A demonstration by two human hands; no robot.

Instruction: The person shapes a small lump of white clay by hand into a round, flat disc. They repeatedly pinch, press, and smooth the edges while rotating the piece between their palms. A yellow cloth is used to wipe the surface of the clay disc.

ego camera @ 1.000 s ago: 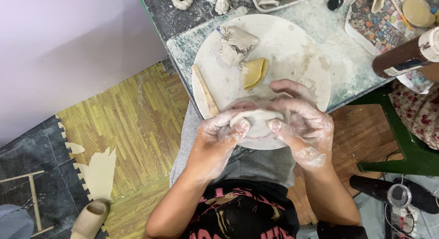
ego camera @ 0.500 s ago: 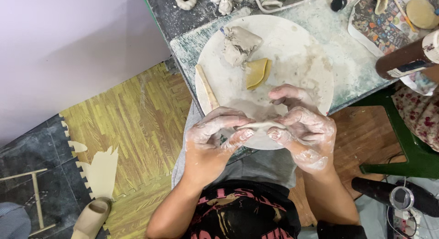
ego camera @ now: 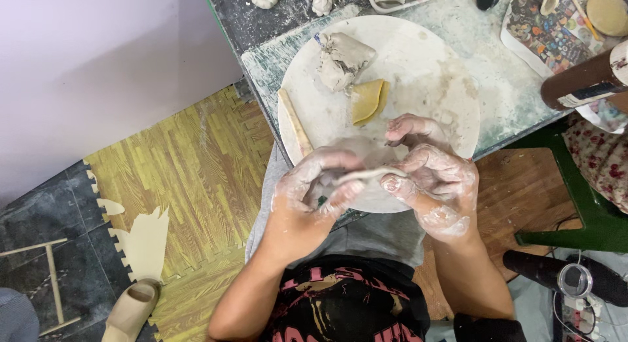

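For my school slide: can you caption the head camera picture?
Clay-smeared left hand and right hand pinch a thin clay piece over a round board.

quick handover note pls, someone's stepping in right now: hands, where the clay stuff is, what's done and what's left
Left hand: grip closed on one end of a thin clay strip, clay-smeared.
Right hand: pinching the strip's other end.
Things: strip is held over the near edge of the round white board. On the board are a grey clay lump, a yellow sponge and a wooden stick at its left rim.
Done: a piece has been thinned into a strip.
Left: likely further shaping; the lump looks largely unused.
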